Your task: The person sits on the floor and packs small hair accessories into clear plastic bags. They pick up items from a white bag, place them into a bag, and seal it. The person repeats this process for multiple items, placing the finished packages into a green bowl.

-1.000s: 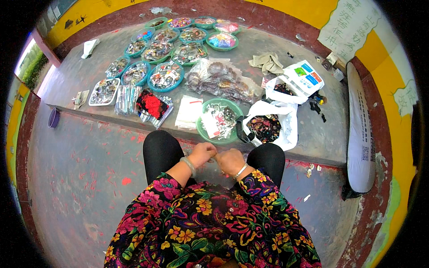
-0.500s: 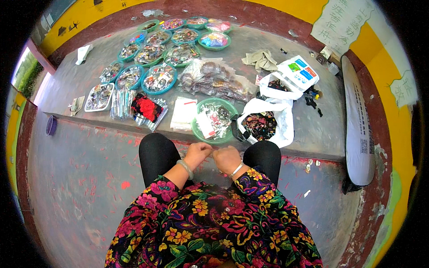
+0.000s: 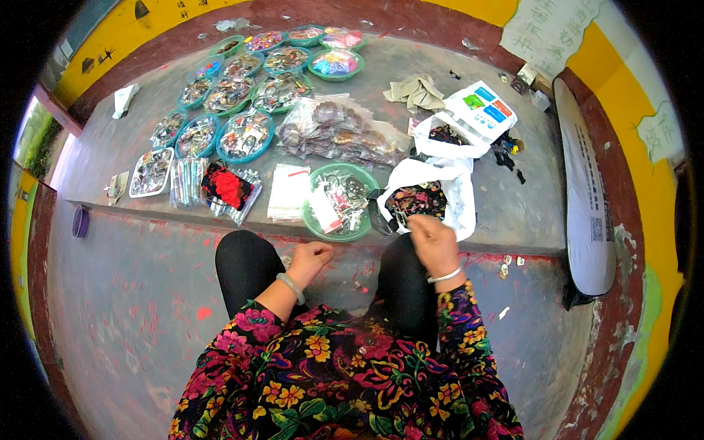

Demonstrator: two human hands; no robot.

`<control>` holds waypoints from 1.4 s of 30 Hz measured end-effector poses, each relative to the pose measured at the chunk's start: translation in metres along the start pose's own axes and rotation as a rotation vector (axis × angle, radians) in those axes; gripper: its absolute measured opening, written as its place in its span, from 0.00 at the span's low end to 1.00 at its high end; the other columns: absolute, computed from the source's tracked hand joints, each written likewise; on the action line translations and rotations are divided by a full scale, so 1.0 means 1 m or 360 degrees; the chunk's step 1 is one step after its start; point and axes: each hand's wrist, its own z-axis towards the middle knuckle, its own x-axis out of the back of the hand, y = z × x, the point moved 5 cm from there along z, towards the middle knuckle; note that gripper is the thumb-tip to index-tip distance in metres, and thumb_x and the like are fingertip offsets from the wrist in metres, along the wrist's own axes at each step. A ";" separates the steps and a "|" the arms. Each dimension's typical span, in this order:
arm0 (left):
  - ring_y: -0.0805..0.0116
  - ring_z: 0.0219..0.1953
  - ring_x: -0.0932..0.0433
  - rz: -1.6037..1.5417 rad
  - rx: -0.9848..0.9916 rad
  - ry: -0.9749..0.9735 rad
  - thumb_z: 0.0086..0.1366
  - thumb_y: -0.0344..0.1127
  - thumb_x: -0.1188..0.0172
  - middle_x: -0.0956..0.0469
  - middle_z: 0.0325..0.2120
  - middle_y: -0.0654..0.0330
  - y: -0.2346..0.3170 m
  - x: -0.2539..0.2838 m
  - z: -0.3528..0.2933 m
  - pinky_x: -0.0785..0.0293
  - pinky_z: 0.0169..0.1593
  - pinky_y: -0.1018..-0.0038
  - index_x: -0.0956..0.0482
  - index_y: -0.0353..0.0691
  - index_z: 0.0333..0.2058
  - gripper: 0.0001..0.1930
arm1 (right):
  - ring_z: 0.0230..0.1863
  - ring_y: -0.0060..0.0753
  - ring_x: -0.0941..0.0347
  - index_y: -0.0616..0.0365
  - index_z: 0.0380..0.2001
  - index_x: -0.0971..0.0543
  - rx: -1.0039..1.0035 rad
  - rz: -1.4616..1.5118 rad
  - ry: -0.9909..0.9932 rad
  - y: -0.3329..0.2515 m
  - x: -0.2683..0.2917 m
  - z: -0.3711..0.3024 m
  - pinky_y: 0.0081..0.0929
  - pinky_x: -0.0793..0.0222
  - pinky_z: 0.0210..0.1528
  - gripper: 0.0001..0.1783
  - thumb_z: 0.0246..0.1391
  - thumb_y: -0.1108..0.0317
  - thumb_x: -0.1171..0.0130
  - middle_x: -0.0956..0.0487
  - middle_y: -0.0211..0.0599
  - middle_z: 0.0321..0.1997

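My left hand (image 3: 309, 262), with a pale bangle at the wrist, hovers over my left knee. Its fingers are pinched together, and whatever they may hold is too small to make out. My right hand (image 3: 435, 242) is at the near edge of a white plastic bag (image 3: 459, 209), its fingers closed around something small and shiny that I cannot name. Inside that bag lies a heap of dark, multicoloured small pieces (image 3: 419, 202). Just left of it stands a green plastic basin (image 3: 314, 220) holding small clear packets and a white-and-red card.
Stacked white cards (image 3: 289, 192) and a red-and-black fluffy piece (image 3: 227, 186) lie left of the basin. Farther back are clear packets (image 3: 345, 132) and several filled basins (image 3: 246, 155). A second white bag (image 3: 480, 110) stands behind; a long board (image 3: 583, 198) is at right.
My hands were together between my knees and have parted. The right hand has moved right and forward to the white bag; the left has shifted slightly left.
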 end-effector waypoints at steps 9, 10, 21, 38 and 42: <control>0.78 0.24 0.28 0.0029 -0.0056 -0.0039 0.55 0.30 0.44 0.24 0.22 0.63 -0.015 -0.007 0.016 0.31 0.27 0.80 0.23 0.33 0.31 0.07 | 0.32 0.44 0.28 0.54 0.25 0.21 -0.0514 -0.0519 -0.0342 0.162 0.012 0.008 0.35 0.32 0.35 0.08 0.42 0.66 0.47 0.23 0.42 0.28; 0.78 0.24 0.28 -0.0032 -0.0005 -0.0070 0.54 0.30 0.44 0.24 0.23 0.63 -0.023 -0.008 0.020 0.31 0.28 0.80 0.23 0.33 0.31 0.08 | 0.32 0.45 0.28 0.54 0.24 0.21 -0.0493 -0.0553 -0.0452 0.173 0.002 0.009 0.36 0.33 0.35 0.08 0.41 0.65 0.48 0.23 0.42 0.27; 0.79 0.24 0.29 -0.0130 0.0103 -0.0118 0.55 0.30 0.45 0.24 0.22 0.64 -0.028 -0.014 0.024 0.32 0.29 0.81 0.22 0.35 0.33 0.08 | 0.42 0.46 0.28 0.67 0.30 0.22 -0.0889 -0.1069 -0.1514 0.261 -0.126 0.010 0.32 0.33 0.46 0.28 0.36 0.49 0.42 0.25 0.53 0.39; 0.78 0.24 0.30 -0.0057 -0.0071 -0.0153 0.55 0.32 0.45 0.25 0.21 0.63 -0.025 -0.017 0.020 0.33 0.29 0.80 0.23 0.34 0.31 0.08 | 0.31 0.49 0.28 0.61 0.22 0.21 -0.0656 -0.1014 -0.1160 0.269 -0.108 0.011 0.34 0.33 0.38 0.22 0.36 0.50 0.46 0.23 0.48 0.27; 0.76 0.24 0.28 0.0082 -0.0026 -0.0137 0.54 0.32 0.46 0.24 0.22 0.61 -0.018 -0.016 0.018 0.32 0.30 0.78 0.23 0.34 0.31 0.08 | 0.40 0.45 0.28 0.64 0.25 0.21 -0.1090 -0.1053 -0.1137 0.255 -0.124 0.004 0.33 0.34 0.44 0.28 0.39 0.45 0.46 0.23 0.49 0.34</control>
